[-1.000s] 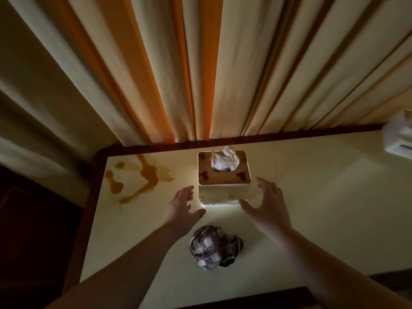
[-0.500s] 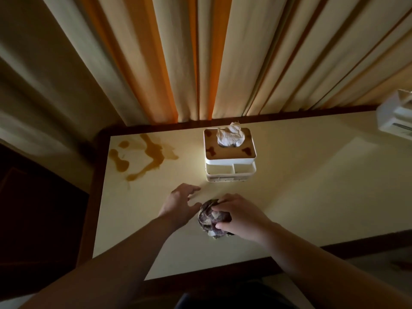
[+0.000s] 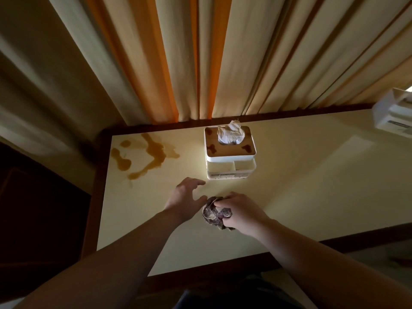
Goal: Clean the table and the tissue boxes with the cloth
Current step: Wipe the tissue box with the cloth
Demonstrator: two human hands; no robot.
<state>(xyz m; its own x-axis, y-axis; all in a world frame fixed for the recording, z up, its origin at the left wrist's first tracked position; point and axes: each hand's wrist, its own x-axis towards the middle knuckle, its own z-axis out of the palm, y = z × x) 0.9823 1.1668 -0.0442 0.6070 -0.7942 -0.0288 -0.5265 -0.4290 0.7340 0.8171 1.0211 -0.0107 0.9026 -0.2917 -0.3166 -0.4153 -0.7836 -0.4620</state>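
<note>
The scene is dim and warm-toned, lit mainly by daylight glowing through the curtains (image 3: pixel 200 59). A soft sheen falls across the tabletop (image 3: pixel 312 166), the left edge sinks into darkness, and wide-angle distortion splays the curtain folds, softly blurred at the corners.

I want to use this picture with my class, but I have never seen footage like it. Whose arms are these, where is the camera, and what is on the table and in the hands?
There is no machine here: a person wears a camera on the head, which looks forward and down, so the two bare arms are their own. The right hand grips a crumpled patterned cloth lying on the cream table. The left hand is beside it with relaxed fingers, holding nothing. Beyond the hands stands a white tissue box with a brown-stained lid and a tissue sticking out. At the table's far left corner is a brown spill. A second white box shows at the right edge. Striped curtains hang behind.
</note>
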